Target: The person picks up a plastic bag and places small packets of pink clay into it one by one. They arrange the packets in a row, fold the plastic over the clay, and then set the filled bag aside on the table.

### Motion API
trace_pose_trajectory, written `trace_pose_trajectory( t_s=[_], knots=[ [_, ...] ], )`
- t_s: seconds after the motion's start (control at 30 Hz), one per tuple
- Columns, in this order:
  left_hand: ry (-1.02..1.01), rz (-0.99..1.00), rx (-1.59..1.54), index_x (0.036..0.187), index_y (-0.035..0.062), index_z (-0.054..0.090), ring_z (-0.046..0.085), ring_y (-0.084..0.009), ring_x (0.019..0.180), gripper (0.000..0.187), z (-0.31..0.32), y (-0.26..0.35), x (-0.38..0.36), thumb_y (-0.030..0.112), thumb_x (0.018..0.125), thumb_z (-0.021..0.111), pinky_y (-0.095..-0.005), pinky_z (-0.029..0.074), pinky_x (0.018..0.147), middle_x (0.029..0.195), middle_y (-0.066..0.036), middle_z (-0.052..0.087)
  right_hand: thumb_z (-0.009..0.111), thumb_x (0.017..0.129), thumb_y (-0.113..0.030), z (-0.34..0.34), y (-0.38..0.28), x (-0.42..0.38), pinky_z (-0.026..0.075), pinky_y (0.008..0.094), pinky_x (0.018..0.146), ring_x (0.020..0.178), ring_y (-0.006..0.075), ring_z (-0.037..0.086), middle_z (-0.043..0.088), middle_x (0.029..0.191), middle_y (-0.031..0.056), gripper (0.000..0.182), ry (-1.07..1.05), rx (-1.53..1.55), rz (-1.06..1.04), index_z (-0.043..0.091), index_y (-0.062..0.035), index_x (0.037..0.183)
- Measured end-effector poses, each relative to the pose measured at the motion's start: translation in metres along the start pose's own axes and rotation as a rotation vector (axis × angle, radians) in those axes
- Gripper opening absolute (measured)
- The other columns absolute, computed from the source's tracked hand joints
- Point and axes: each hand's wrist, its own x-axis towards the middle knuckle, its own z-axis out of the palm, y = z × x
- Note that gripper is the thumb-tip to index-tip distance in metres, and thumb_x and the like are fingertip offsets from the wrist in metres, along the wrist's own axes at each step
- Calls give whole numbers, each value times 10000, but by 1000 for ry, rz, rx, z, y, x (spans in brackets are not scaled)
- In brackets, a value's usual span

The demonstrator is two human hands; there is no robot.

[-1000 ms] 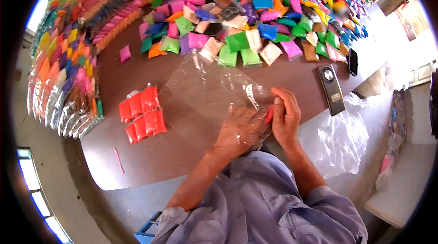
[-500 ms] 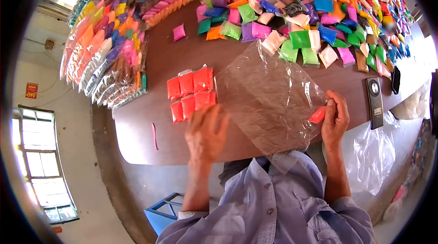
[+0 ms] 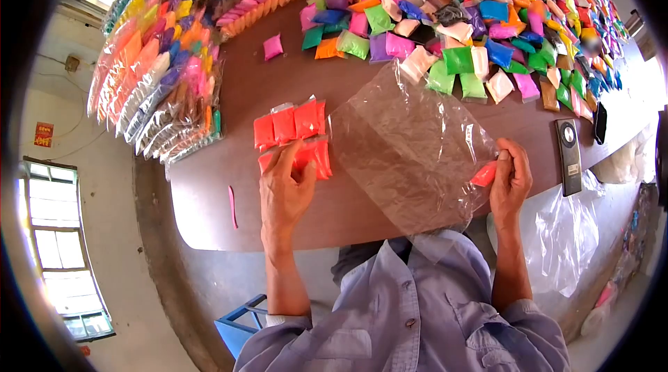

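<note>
red packets [image 3: 284, 125]: left hand [image 3: 285, 194] at lower row, fingers parted, seemingly gathering; right hand [image 3: 511, 180] pinches clear bag [image 3: 410, 142]; even grip needed next

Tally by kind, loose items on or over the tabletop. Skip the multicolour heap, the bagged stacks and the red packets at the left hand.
Clear plastic bag: 1
Red packet at the right hand: 1
Lone pink packet: 1
Thin pink strip: 1
Phone: 1
Black object beside the heap: 1
Total: 6
</note>
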Motion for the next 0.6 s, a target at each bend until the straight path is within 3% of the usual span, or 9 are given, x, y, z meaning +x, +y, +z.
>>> trace_pose_trajectory(
  t_s=[0.03, 0.1, 0.13, 0.2, 0.3, 0.37, 0.43, 0.53, 0.6],
  knots=[
    [-1, -3, 1, 1310, 25, 752, 759, -279, 809, 355, -5, 4, -2, 102, 964, 772, -401, 607, 767, 1252, -174, 771, 616, 1089, 2, 0, -1, 0, 547, 350, 984, 1117, 247, 708, 750, 1214, 151, 204, -3, 1, 1, 735, 36, 1251],
    [-66, -167, -89, 1299, 9, 758, 726, -185, 769, 394, -14, 14, -6, 70, 917, 829, -329, 586, 718, 1161, -143, 765, 613, 1080, 14, 1, -2, 1, 551, 346, 968, 1102, 242, 711, 754, 1202, 148, 205, 9, 17, -16, 744, 32, 1237],
    [-71, -166, -93, 1299, 9, 758, 726, -185, 769, 394, -16, 13, -9, 70, 917, 829, -329, 586, 718, 1161, -143, 765, 613, 1080, 14, 1, -2, 2, 551, 346, 968, 1102, 242, 711, 754, 1202, 148, 205, 11, 10, -15, 744, 32, 1237],
    [-51, -159, -297, 1225, -1, 770, 667, -94, 742, 365, -17, 13, -14, 33, 876, 873, -267, 547, 674, 1063, -80, 739, 617, 1072, 13, 1, -3, 2, 555, 346, 954, 1087, 252, 721, 758, 1190, 155, 202, 15, -10, -32, 754, 27, 1219],
    [-119, -222, -517, 1128, 6, 776, 655, -66, 749, 283, -14, 41, -18, 26, 870, 890, -247, 525, 655, 1071, -48, 727, 626, 1061, 14, 0, -5, 3, 560, 347, 947, 1081, 266, 731, 759, 1183, 163, 196, 9, -35, -38, 759, 25, 1204],
    [-126, -156, -672, 1080, 30, 772, 647, -54, 722, 246, 12, 58, -23, 47, 873, 904, -252, 513, 631, 992, -12, 713, 633, 1058, 13, 1, -6, 3, 564, 348, 941, 1078, 275, 737, 758, 1182, 167, 192, 21, -28, -46, 756, 26, 1206],
    [-356, -114, -584, 1070, 41, 773, 655, -61, 697, 233, 31, 77, -26, 81, 888, 913, -260, 516, 617, 903, -10, 725, 633, 1062, 12, 0, -7, 4, 568, 352, 934, 1076, 270, 736, 758, 1184, 164, 190, 13, -23, -50, 754, 28, 1208],
    [-329, 29, -493, 1039, 27, 730, 584, -35, 649, 288, 62, 105, -29, 96, 869, 951, -240, 449, 562, 775, 9, 692, 634, 1071, 2, -1, -12, 4, 568, 347, 930, 1067, 263, 736, 755, 1187, 164, 182, 15, -3, -23, 750, 30, 1208],
    [-307, 69, -485, 1036, 19, 725, 609, -60, 647, 294, 73, 114, -30, 108, 873, 953, -257, 471, 565, 796, -18, 712, 634, 1075, -1, 0, -11, 5, 566, 338, 929, 1052, 254, 738, 754, 1186, 159, 176, 18, 8, -33, 750, 28, 1204]
  ],
)
